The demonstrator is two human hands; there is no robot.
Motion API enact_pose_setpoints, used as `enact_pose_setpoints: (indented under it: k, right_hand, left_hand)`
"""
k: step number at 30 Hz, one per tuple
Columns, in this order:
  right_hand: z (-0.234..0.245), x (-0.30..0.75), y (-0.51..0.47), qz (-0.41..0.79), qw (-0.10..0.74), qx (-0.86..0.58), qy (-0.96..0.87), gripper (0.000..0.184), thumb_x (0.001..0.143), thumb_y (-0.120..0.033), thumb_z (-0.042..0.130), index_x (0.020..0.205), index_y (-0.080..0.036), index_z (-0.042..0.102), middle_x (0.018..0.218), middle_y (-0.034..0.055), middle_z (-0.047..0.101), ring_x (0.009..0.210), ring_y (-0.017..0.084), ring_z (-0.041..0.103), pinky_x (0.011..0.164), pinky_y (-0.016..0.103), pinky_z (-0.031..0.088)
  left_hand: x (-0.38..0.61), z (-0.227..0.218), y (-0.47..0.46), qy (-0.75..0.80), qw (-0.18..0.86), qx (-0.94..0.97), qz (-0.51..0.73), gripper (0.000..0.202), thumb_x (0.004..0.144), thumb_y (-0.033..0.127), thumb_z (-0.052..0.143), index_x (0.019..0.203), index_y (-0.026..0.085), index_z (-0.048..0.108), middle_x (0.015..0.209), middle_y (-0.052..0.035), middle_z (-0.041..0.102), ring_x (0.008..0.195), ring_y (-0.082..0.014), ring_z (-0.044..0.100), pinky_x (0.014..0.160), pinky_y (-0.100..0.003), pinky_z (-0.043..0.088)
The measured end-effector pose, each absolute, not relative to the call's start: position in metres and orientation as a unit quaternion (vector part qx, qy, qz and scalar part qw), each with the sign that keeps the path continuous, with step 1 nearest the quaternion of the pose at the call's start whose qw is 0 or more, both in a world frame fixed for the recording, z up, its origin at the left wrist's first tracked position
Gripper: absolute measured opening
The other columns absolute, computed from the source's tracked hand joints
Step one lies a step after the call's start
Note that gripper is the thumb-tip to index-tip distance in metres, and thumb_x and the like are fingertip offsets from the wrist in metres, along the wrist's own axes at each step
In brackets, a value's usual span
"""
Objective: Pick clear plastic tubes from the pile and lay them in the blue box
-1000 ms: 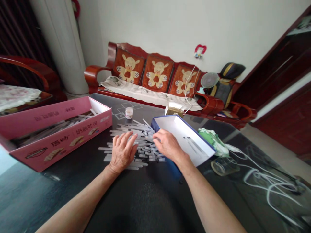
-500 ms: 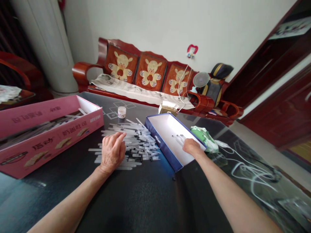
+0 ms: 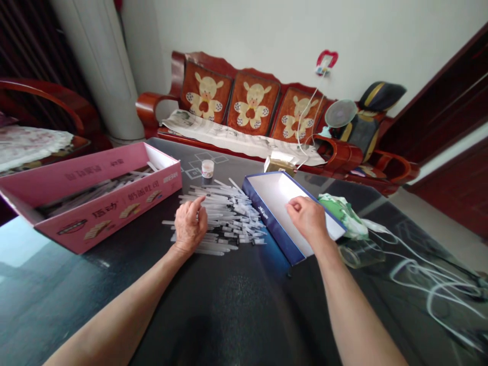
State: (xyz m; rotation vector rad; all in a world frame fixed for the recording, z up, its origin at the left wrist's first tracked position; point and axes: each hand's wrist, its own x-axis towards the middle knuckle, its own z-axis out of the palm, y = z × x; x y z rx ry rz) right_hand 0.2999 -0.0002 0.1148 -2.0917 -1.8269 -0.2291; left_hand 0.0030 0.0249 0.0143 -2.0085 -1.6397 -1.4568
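Note:
A heap of thin clear plastic tubes [image 3: 232,216] with dark tips lies on the dark table [image 3: 229,310]. My left hand [image 3: 190,226] rests palm down on the heap's left side, fingers loosely bent and the index finger stretched forward. To the right sits an open blue box [image 3: 267,219] with a white inside. My right hand [image 3: 308,218] hovers over that box, its fingers curled into a pinch; what they hold, if anything, is hidden.
A long pink carton [image 3: 102,203] with more tubes stands at the left. A small white jar [image 3: 208,168] and a tan box [image 3: 280,163] sit behind the heap. Green cloth [image 3: 339,211], a clear glass [image 3: 358,254] and white cable [image 3: 419,262] lie right. A wooden sofa [image 3: 247,109] is behind.
My right hand went from the heap into the blue box, then lifted back toward its middle. My left hand stayed on the heap, fingers curling a little. The camera shifted.

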Motion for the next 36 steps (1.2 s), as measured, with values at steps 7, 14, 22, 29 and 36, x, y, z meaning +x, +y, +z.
enact_pose_setpoints:
  k: [7,14,22,29,36]
  right_hand:
    - [0.062,0.168,-0.055,0.101,0.226,-0.521,-0.817,0.011,0.082,-0.018,0.059,0.076,-0.022,0.067,0.077,0.0014,0.061,0.07,0.014,0.058,0.066,0.024,0.041]
    - [0.038,0.155,-0.06,0.047,0.148,-0.547,-0.823,0.005,0.083,-0.023,0.061,0.087,-0.022,0.064,0.089,0.0024,0.061,0.085,0.018,0.058,0.078,0.028,0.041]
    - [0.042,0.162,-0.059,0.04,0.146,-0.551,-0.821,0.008,0.087,-0.021,0.055,0.084,-0.021,0.062,0.088,0.0037,0.06,0.085,0.018,0.057,0.079,0.029,0.04]
    - [0.055,0.199,-0.043,0.05,0.196,-0.569,-0.797,0.009,0.085,-0.019,0.055,0.08,-0.02,0.062,0.084,0.0033,0.06,0.078,0.017,0.059,0.072,0.027,0.041]
    - [0.056,0.209,-0.034,0.136,0.356,-0.596,-0.707,0.009,0.082,-0.023,0.056,0.079,-0.018,0.063,0.077,0.0024,0.062,0.067,0.014,0.058,0.066,0.024,0.044]
  left_hand:
    - [0.002,0.015,0.026,-0.559,0.084,-0.659,-0.496,0.029,0.088,0.019,0.041,0.111,0.016,0.06,0.075,-0.0032,0.057,0.073,-0.0171,0.052,0.074,-0.029,0.041]
    - [0.004,0.013,0.027,-0.54,0.072,-0.665,-0.511,0.029,0.088,0.018,0.041,0.11,0.015,0.059,0.073,-0.0034,0.056,0.07,-0.0166,0.05,0.073,-0.029,0.041]
    - [0.002,0.02,0.028,-0.543,0.044,-0.64,-0.542,0.027,0.086,0.016,0.044,0.107,0.017,0.061,0.07,-0.0009,0.055,0.068,-0.0144,0.05,0.07,-0.027,0.041]
    - [0.001,0.02,0.028,-0.535,-0.048,-0.588,-0.605,0.027,0.09,0.026,0.045,0.109,0.017,0.063,0.083,-0.0033,0.063,0.073,-0.0126,0.056,0.071,-0.025,0.044]
    - [0.014,0.031,0.014,-0.482,-0.298,-0.6,-0.565,0.035,0.086,0.047,0.052,0.091,0.017,0.07,0.072,-0.0019,0.066,0.062,-0.0131,0.06,0.062,-0.025,0.047]
